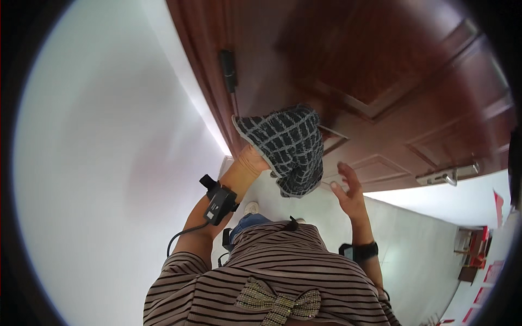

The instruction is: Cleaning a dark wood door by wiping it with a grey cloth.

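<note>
A dark checked cloth [291,142] with pale grey lines and a light edge hangs in front of the wooden door [359,61]. It covers most of my left hand [257,158], which holds it up; only the heel of the hand and the wrist show, and the fingers are hidden. To the right of the cloth, my right hand [351,194] is raised with nothing in it. Its thumb and fingers are apart, and it touches neither the cloth nor the door.
A metal door handle [448,175] sits on the door's right side. A dark hinge [228,69] is at the frame on the left. A white wall [102,163] rises close on my left. Wooden furniture [473,248] stands far right on the pale floor [412,244].
</note>
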Available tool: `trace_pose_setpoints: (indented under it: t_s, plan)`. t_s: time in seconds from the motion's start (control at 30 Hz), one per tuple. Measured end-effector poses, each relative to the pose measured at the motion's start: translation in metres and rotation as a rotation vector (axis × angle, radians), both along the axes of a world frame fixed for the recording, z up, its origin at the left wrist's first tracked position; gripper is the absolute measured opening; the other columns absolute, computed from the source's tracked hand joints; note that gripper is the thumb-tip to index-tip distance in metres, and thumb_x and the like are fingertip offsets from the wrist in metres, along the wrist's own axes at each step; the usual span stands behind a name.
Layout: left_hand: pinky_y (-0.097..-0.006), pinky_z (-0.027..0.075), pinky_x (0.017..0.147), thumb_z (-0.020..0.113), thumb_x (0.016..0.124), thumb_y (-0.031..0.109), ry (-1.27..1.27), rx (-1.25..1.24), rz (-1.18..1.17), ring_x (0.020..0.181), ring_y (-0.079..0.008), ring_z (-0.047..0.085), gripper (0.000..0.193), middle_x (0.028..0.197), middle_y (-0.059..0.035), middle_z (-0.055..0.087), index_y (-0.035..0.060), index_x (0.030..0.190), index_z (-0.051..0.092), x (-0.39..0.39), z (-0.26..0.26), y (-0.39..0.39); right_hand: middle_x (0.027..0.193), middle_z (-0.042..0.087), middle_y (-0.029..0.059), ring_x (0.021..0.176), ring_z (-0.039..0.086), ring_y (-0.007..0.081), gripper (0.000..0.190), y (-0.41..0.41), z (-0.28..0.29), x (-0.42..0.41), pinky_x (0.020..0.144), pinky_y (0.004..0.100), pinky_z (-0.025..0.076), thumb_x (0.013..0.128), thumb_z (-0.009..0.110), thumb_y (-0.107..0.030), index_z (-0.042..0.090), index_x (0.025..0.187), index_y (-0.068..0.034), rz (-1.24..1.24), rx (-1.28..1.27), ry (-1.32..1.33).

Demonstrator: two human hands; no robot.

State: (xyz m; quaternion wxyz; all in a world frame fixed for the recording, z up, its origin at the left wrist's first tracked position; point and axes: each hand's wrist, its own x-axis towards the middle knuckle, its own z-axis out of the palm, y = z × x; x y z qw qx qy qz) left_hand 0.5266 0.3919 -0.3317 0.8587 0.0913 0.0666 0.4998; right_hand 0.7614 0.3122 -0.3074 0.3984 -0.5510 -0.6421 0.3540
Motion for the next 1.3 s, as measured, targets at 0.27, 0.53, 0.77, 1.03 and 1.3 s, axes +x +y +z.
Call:
trace_pose_setpoints:
  t_s: [0.27, 0.53, 0.77, 1.03, 1.3]
  plan:
    - [-0.0382, 0.041, 0.082, 0.041, 0.079, 0.044, -0.028, -0.061, -0.114, 0.095, -0.0241, 0.05, 0.046, 0.105, -0.0098, 0.052, 0.0068, 0.105, 0.049, 0.037, 0.013, -0.015, 0.098, 0.052, 0.0088, 0.098, 0.043, 0.0148, 0.048, 0.008, 0.008, -0.007, 0.086, 0.028, 0.03, 0.067, 0.067, -0.02, 0.047, 0.104, 0.003, 0.254, -0.446, 0.544]
    - [-0.0355, 0.04, 0.081, 0.042, 0.08, 0.043, 0.448, -0.214, -0.311, 0.095, -0.0211, 0.049, 0.043, 0.101, -0.0075, 0.052, 0.0055, 0.101, 0.05, 0.03, -0.026, -0.026, 0.085, 0.057, 0.0043, 0.074, 0.053, 0.0095, 0.032, -0.002, -0.007, 0.019, 0.07, 0.022, 0.042, 0.07, 0.063, -0.014, 0.05, 0.096, 0.002, 0.052, -0.536, 0.721]
    - [-0.0319, 0.039, 0.076, 0.057, 0.073, 0.032, 1.334, 0.278, -0.285, 0.092, -0.016, 0.049, 0.041, 0.096, -0.0047, 0.053, 0.0044, 0.102, 0.048, 0.017, -0.048, -0.032, 0.083, 0.055, 0.0054, 0.075, 0.052, 0.0112, 0.027, -0.009, 0.0, 0.0, 0.068, 0.0221, 0.042, 0.075, 0.058, -0.018, 0.049, 0.092, 0.002, -0.041, -0.459, 0.611]
    - [-0.0331, 0.042, 0.068, 0.068, 0.061, 0.019, 1.505, 0.969, 0.039, 0.08, -0.0313, 0.054, 0.037, 0.085, -0.0163, 0.056, -0.0009, 0.088, 0.052, 0.059, -0.048, -0.049, 0.072, 0.051, 0.0007, 0.065, 0.047, 0.0074, 0.019, -0.018, -0.004, -0.003, 0.059, 0.0208, 0.04, 0.071, 0.061, -0.012, 0.05, 0.082, -0.002, -0.175, -0.326, 0.635]
    - [-0.0259, 0.043, 0.063, 0.063, 0.07, 0.022, 1.12, 1.08, -0.736, 0.07, -0.0171, 0.055, 0.027, 0.077, -0.0071, 0.057, -0.0015, 0.079, 0.053, 0.063, 0.022, -0.034, 0.063, 0.044, -0.0022, 0.056, 0.04, 0.0065, 0.021, -0.055, -0.007, 0.029, 0.049, 0.0211, 0.035, 0.073, 0.06, -0.016, 0.045, 0.074, -0.001, -0.475, -0.178, 0.273]
